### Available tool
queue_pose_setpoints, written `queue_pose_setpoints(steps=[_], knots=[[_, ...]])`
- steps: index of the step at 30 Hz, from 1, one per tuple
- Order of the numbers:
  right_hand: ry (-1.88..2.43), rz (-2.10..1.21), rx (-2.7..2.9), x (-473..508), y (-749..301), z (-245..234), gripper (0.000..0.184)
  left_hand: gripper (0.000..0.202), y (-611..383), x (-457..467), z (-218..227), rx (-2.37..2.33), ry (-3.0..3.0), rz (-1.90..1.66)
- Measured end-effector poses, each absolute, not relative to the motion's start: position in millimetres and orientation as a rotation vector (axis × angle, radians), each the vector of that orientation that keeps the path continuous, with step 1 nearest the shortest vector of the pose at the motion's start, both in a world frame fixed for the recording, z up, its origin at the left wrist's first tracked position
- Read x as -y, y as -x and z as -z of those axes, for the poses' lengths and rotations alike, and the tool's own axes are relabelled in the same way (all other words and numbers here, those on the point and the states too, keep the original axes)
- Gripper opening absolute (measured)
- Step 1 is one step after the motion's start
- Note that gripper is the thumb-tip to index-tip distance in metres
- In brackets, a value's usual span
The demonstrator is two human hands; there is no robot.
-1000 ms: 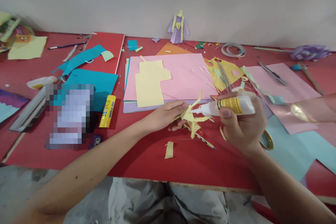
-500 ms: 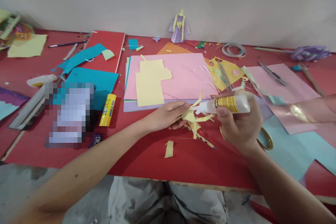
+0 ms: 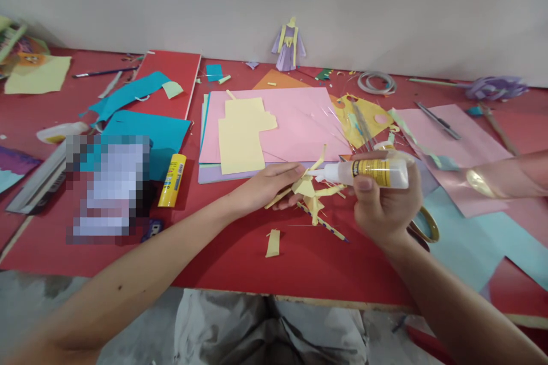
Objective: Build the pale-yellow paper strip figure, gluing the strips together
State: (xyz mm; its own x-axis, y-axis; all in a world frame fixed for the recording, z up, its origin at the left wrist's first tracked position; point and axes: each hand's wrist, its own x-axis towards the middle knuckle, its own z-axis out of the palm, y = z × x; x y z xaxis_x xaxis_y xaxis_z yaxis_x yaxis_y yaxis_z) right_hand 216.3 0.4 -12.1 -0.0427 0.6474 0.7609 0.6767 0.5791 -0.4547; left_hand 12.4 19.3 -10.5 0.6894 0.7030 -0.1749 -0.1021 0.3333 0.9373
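Note:
Above the red table, my left hand [image 3: 278, 185] is closed around a pale yellow paper figure [image 3: 305, 187] with thin limbs sticking out. In my right hand [image 3: 387, 199] is a clear glue bottle [image 3: 379, 173] with a yellow label, tilted sideways. Its white nozzle points left and reaches the figure near my left fingertips; whether glue is coming out cannot be made out. Below the figure lies a dotted pencil [image 3: 329, 227], and a small yellow paper scrap [image 3: 273, 243] rests nearer the table edge.
Pink sheets [image 3: 295, 125] and a yellow cutout [image 3: 242, 137] lie behind my hands. On the left are a yellow glue stick [image 3: 172, 180] and a blurred-out phone [image 3: 112, 188]. Scissors [image 3: 428, 225] lie by my right wrist. Another person's arm [image 3: 509, 177] enters from the right. A purple paper doll [image 3: 290, 45] leans on the wall.
The view has shifted slightly, so everything sits a little further left. The glue nozzle has moved a bit along the figure toward my left fingertips. Both holds are the same.

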Motion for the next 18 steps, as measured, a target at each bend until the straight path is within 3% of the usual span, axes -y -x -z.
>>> queue_pose_setpoints(steps=[18], knots=[[1.073,0.053,1.764,-2.4,-217.8,13.3,0.019,0.027,-14.1,-19.9,10.2,-0.627,-1.074,-0.595]])
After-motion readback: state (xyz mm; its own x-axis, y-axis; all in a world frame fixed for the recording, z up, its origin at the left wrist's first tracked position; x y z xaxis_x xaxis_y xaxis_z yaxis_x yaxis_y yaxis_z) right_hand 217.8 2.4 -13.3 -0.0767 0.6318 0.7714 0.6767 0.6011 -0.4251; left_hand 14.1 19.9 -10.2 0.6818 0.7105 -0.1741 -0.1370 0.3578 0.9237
